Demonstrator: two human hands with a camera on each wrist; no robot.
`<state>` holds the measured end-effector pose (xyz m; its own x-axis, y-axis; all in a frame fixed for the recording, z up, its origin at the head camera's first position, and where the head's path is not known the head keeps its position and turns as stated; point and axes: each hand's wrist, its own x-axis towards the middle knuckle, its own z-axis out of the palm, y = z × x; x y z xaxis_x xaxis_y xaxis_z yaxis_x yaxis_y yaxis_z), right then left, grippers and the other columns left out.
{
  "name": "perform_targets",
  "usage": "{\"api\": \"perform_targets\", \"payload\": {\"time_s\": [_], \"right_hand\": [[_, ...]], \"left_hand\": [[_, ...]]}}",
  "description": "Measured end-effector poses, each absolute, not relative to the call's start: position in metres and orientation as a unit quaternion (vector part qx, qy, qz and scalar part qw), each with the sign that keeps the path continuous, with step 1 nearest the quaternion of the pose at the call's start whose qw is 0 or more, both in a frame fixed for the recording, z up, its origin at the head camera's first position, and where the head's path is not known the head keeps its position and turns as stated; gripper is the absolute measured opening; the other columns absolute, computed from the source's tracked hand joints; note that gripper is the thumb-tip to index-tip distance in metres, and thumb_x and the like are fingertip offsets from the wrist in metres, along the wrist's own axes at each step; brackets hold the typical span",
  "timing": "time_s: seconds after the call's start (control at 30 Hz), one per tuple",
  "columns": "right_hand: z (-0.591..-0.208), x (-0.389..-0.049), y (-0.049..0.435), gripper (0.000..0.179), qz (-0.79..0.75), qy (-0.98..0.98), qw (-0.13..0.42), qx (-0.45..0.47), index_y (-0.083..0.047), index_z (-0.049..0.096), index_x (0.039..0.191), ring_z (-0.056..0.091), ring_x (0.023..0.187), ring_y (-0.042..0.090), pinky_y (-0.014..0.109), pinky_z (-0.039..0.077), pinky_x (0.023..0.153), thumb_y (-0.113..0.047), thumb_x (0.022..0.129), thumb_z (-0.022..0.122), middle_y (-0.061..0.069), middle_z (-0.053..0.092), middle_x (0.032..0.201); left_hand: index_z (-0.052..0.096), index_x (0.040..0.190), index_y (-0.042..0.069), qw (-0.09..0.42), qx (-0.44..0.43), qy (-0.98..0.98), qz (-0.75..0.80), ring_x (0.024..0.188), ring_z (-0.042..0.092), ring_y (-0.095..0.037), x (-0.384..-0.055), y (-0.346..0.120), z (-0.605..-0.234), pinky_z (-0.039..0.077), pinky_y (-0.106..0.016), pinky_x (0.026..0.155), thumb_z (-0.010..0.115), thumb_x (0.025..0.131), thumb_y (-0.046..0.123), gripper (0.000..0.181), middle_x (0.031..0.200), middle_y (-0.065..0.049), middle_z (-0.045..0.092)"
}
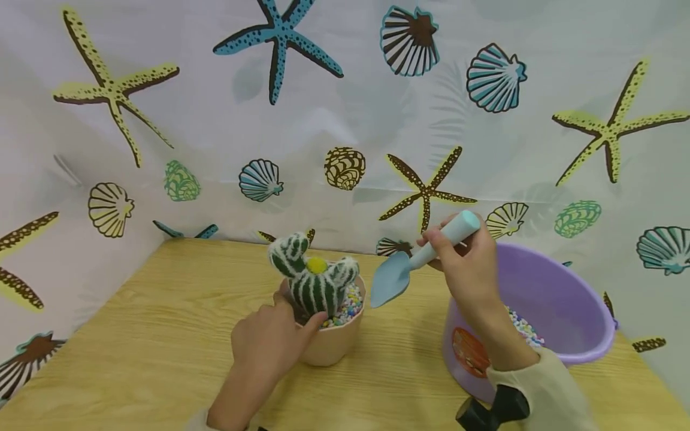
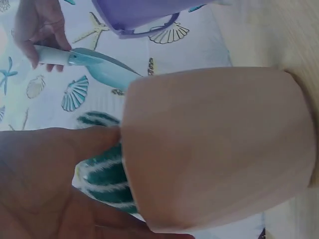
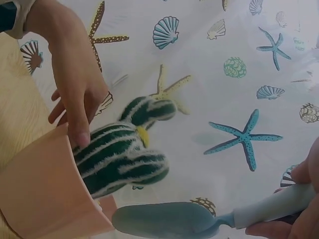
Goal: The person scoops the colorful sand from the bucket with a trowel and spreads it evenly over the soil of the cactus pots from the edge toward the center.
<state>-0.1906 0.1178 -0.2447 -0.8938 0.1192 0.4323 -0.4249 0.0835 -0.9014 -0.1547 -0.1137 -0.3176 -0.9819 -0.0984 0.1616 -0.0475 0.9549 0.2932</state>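
A knitted green cactus (image 1: 315, 290) with white stripes and a yellow top stands in a peach pot (image 1: 329, 347). Multicoloured beads (image 1: 350, 305) lie around its base inside the rim. My left hand (image 1: 269, 335) holds the cactus low down, thumb on the near side and fingers at its left. In the left wrist view the pot (image 2: 219, 149) hides part of the cactus (image 2: 107, 181). My right hand (image 1: 469, 269) grips a light blue trowel (image 1: 390, 278) by its handle. The trowel's blade points down and left, just right of the pot's rim.
A purple bucket (image 1: 560, 299) with an orange label stands on the right, behind my right forearm, with more beads (image 1: 525, 328) inside. The wooden table (image 1: 162, 335) meets a white sheet (image 1: 345, 120) printed with starfish and shells at the back and sides.
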Motion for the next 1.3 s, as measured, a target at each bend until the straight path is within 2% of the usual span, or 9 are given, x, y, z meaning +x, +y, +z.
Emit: {"api": "perform_targets", "payload": {"time_s": [0.07, 0.13, 0.33, 0.53, 0.6, 0.77, 0.9, 1.17, 1.3], "right_hand": [[-0.244, -0.191, 0.126, 0.011, 0.67, -0.706, 0.209, 0.096, -0.001, 0.047, 0.099, 0.069, 0.079, 0.009, 0.029, 0.058, 0.068, -0.001, 0.093, 0.056, 0.002, 0.062, 0.085], [-0.243, -0.192, 0.135, 0.011, 0.672, -0.703, 0.217, 0.083, -0.001, 0.047, 0.1, 0.069, 0.079, 0.008, 0.028, 0.058, 0.067, -0.002, 0.094, 0.056, 0.0, 0.063, 0.084], [-0.239, -0.191, 0.159, 0.013, 0.679, -0.69, 0.243, 0.059, -0.004, 0.042, 0.103, 0.07, 0.077, 0.008, 0.028, 0.058, 0.066, -0.004, 0.096, 0.053, -0.004, 0.065, 0.081], [-0.229, -0.19, 0.193, 0.007, 0.707, -0.645, 0.284, 0.057, -0.005, 0.046, 0.097, 0.07, 0.073, 0.011, 0.028, 0.058, 0.062, -0.008, 0.097, 0.052, -0.001, 0.066, 0.078], [-0.225, -0.188, 0.205, 0.008, 0.717, -0.628, 0.297, 0.057, -0.004, 0.046, 0.098, 0.07, 0.072, 0.012, 0.029, 0.057, 0.06, -0.01, 0.097, 0.052, 0.001, 0.067, 0.077], [-0.22, -0.183, 0.229, 0.013, 0.747, -0.584, 0.314, 0.051, -0.004, 0.046, 0.101, 0.07, 0.072, 0.016, 0.031, 0.057, 0.058, -0.01, 0.096, 0.055, 0.007, 0.066, 0.078], [-0.219, -0.18, 0.243, 0.014, 0.741, -0.589, 0.32, 0.043, -0.005, 0.045, 0.102, 0.07, 0.073, 0.014, 0.03, 0.057, 0.058, -0.01, 0.095, 0.056, 0.006, 0.066, 0.079], [-0.232, -0.186, 0.266, 0.011, 0.567, -0.761, 0.312, -0.036, -0.013, 0.046, 0.099, 0.065, 0.072, -0.003, 0.015, 0.054, 0.062, -0.015, 0.095, 0.056, -0.015, 0.061, 0.078], [-0.244, -0.191, 0.277, 0.018, 0.465, -0.826, 0.312, -0.07, -0.006, 0.049, 0.105, 0.059, 0.068, -0.011, 0.012, 0.047, 0.068, -0.02, 0.095, 0.054, -0.022, 0.058, 0.075]], "left_hand": [[0.047, 0.129, -0.018, 0.072, 0.033, -0.987, -0.138, 0.047, 0.055, -0.024, -0.15, -0.111, -0.314, 0.04, -0.034, 0.04, 0.054, 0.089, 0.058, 0.086, 0.065, -0.018, 0.063], [0.051, 0.125, -0.016, 0.075, 0.026, -0.989, -0.123, 0.049, 0.057, -0.026, -0.146, -0.106, -0.311, 0.041, -0.036, 0.042, 0.054, 0.09, 0.057, 0.081, 0.065, -0.017, 0.063], [0.064, 0.088, -0.003, 0.103, -0.007, -0.989, -0.108, 0.049, 0.056, -0.028, -0.133, -0.09, -0.31, 0.041, -0.041, 0.042, 0.059, 0.087, 0.056, 0.059, 0.059, -0.014, 0.058], [0.064, 0.114, 0.0, 0.022, -0.036, -0.987, -0.153, 0.06, 0.062, -0.028, -0.13, -0.074, -0.308, 0.047, -0.043, 0.048, 0.055, 0.088, 0.059, 0.065, 0.078, -0.014, 0.068], [0.065, 0.111, 0.004, 0.008, -0.049, -0.983, -0.176, 0.064, 0.063, -0.025, -0.13, -0.068, -0.306, 0.047, -0.042, 0.049, 0.055, 0.088, 0.059, 0.061, 0.079, -0.008, 0.068], [0.066, 0.115, 0.009, 0.028, -0.101, -0.971, -0.216, 0.088, 0.068, -0.026, -0.133, -0.052, -0.305, 0.052, -0.047, 0.064, 0.056, 0.09, 0.053, 0.051, 0.099, -0.005, 0.071], [0.062, 0.119, 0.004, 0.019, -0.139, -0.952, -0.27, 0.098, 0.066, -0.029, -0.139, -0.04, -0.306, 0.052, -0.048, 0.079, 0.058, 0.092, 0.047, 0.051, 0.108, -0.01, 0.069], [0.056, 0.125, 0.003, -0.008, -0.184, -0.925, -0.333, 0.1, 0.064, -0.027, -0.156, -0.018, -0.311, 0.052, -0.044, 0.078, 0.057, 0.092, 0.047, 0.055, 0.111, -0.013, 0.067], [0.053, 0.128, 0.002, -0.013, -0.204, -0.913, -0.352, 0.103, 0.064, -0.029, -0.163, -0.005, -0.315, 0.052, -0.044, 0.081, 0.056, 0.093, 0.047, 0.058, 0.117, -0.015, 0.065]]}}
